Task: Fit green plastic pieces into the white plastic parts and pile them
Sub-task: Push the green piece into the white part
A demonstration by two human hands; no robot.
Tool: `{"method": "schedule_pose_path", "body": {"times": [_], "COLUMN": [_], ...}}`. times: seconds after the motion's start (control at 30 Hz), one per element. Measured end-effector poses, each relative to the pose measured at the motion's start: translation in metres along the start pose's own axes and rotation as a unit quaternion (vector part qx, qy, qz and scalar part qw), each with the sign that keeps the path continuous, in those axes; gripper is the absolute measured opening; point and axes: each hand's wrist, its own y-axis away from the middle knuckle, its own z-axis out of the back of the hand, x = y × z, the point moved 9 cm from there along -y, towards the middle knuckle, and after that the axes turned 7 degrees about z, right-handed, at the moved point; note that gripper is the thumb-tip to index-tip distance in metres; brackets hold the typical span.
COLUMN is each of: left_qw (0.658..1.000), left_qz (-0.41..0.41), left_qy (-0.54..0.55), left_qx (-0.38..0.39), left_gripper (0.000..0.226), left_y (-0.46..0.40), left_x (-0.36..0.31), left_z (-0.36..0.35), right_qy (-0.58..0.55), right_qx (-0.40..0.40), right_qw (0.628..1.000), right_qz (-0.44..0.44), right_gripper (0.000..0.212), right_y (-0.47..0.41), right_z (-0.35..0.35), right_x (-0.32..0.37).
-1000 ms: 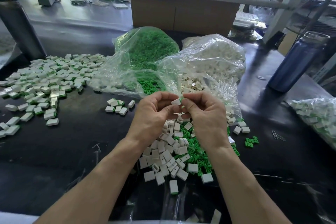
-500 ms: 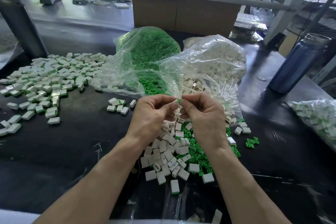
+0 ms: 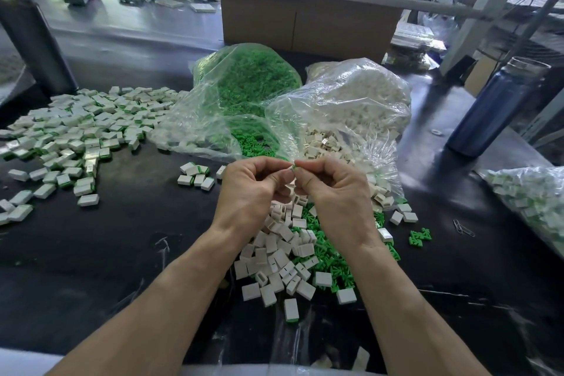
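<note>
Two hands, left hand [image 3: 250,189] and right hand [image 3: 332,192], meet above the near heap of loose white plastic parts [image 3: 282,256] on the black counter [image 3: 91,253], fingers curled, pinching one small green plastic piece [image 3: 294,166] (presumably for fitting; white shell mostly hidden).

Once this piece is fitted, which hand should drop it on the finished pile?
Left, probably. The finished pile lies on the left hand's side of the table; the right hand would have to cross over. Both hands now pinch the green piece.
</note>
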Motion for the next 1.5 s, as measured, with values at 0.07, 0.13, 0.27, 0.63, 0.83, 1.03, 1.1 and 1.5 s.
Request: {"method": "schedule_pose_path", "body": {"times": [0.07, 0.13, 0.27, 0.63, 0.83, 1.03, 1.1, 1.5], "left_qw": [1.0, 0.999, 0.999, 0.996, 0.994, 0.995, 0.994, 0.995], "left_qz": [0.005, 0.002, -0.034, -0.036, -0.033, -0.045, -0.048, -0.041], "left_qy": [0.026, 0.043, 0.031, -0.011, 0.027, 0.049, 0.055, 0.064], "left_qx": [0.002, 0.017, 0.025, 0.083, 0.099, 0.08, 0.076, 0.065], "left_gripper": [0.007, 0.008, 0.006, 0.004, 0.004, 0.005, 0.006, 0.005], "left_y": [0.0, 0.001, 0.002, 0.003, 0.01, 0.011, 0.012, 0.017], "left_x": [0.0, -0.001, -0.008, -0.007, -0.006, -0.008, -0.009, -0.012], "left_z": [0.0, -0.003, -0.005, -0.025, -0.038, -0.04, -0.038, -0.034], "right_qy": [-0.026, -0.079, -0.1, -0.07, -0.113, -0.084, -0.076, -0.052], "right_qx": [0.011, 0.015, -0.008, 0.012, -0.037, -0.057, -0.059, -0.065], "right_qw": [1.0, 0.996, 0.994, 0.979, 0.974, 0.985, 0.987, 0.992], "right_qz": [-0.013, -0.027, -0.037, -0.193, -0.193, -0.139, -0.132, -0.095], "right_gripper": [0.015, 0.018, 0.017, 0.075, 0.056, 0.054, 0.054, 0.055], "right_y": [0.001, 0.004, 0.003, 0.014, 0.013, 0.006, 0.004, 0.003], "right_z": [-0.004, -0.009, -0.006, -0.019, -0.016, -0.017, -0.017, -0.017], "right_x": [-0.002, -0.004, -0.003, -0.024, -0.025, -0.024, -0.026, -0.024]}}
